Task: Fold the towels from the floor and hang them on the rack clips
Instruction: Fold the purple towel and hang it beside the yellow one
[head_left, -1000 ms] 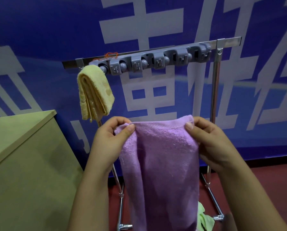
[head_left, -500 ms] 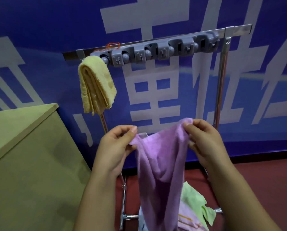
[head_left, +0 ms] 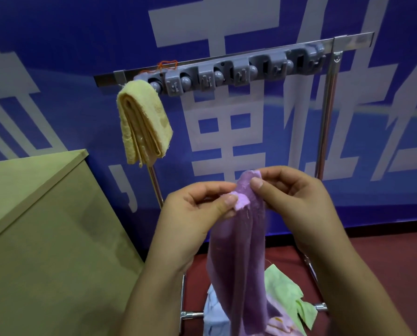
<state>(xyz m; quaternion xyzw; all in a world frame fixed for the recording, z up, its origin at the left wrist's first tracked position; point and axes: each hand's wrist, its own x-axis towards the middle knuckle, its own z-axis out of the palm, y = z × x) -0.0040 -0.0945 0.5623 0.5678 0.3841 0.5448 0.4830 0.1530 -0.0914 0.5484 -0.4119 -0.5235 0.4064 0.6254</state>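
Soft purple terry towel (head_left: 239, 251) pinched at top corners between fingers of left hand (head_left: 197, 219) and right hand (head_left: 297, 202), held close for folding; hanging lengthwise below grey plastic rack clips (head_left: 239, 71)

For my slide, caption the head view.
Both hands pinch a purple towel below a rack holding one yellow towel.

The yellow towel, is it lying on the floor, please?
No, the yellow towel hangs folded from the leftmost clip on the rack.
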